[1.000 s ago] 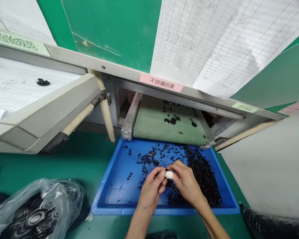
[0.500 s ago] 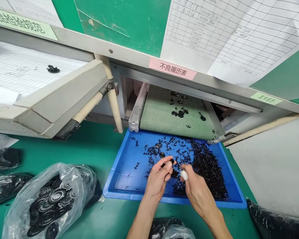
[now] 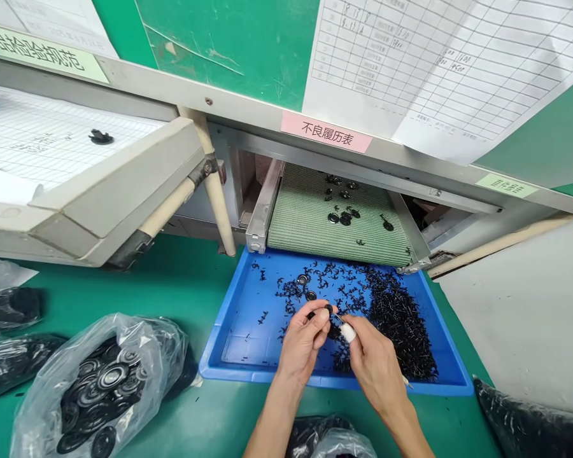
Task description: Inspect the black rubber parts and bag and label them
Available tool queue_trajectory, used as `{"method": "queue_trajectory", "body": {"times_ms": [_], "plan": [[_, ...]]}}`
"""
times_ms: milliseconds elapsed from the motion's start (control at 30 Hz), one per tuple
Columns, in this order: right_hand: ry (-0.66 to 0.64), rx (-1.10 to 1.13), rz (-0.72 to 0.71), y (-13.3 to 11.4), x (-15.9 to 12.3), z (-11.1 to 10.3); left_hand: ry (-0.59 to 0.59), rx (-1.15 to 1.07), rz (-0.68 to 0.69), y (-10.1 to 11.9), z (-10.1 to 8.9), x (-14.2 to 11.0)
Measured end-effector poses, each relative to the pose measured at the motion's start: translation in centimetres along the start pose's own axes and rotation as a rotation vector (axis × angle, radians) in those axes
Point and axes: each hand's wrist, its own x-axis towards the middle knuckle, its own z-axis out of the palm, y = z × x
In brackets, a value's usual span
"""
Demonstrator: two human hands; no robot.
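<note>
Over the blue tray [image 3: 219,346], my left hand [image 3: 303,340] pinches a small round black plastic part [image 3: 328,309] between thumb and fingers. In my right hand [image 3: 375,359] is a thin tool with a narrow metal tip [image 3: 338,317], its tip at the part's edge. A white wrap [image 3: 348,332] covers one digit of that hand. The tool's pale rear end [image 3: 407,381] sticks out behind the hand; its middle is hidden. Black scraps [image 3: 401,331] lie heaped on the tray's right side, with round black discs [image 3: 311,296] just beyond my left hand.
A green conveyor belt [image 3: 305,222] carrying several black parts ends above the tray. An open plastic bag of black discs [image 3: 112,375] stands at the left. More filled bags [image 3: 332,439] lie in front and at the right. A grey paper-covered ledge [image 3: 124,172] juts out upper left.
My right hand has turned slightly and drawn closer to the left, and the tool's metal tip and rear end now show. The left hand keeps its pinch on the black part.
</note>
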Motion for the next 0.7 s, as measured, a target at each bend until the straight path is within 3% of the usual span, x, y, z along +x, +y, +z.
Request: {"method": "queue_trajectory", "body": {"times_ms": [700], "plan": [[0.077,0.095,0.06,-1.4,-0.1,1.2,-0.003,-0.026,-0.017,0.1,0.1,0.1]]}}
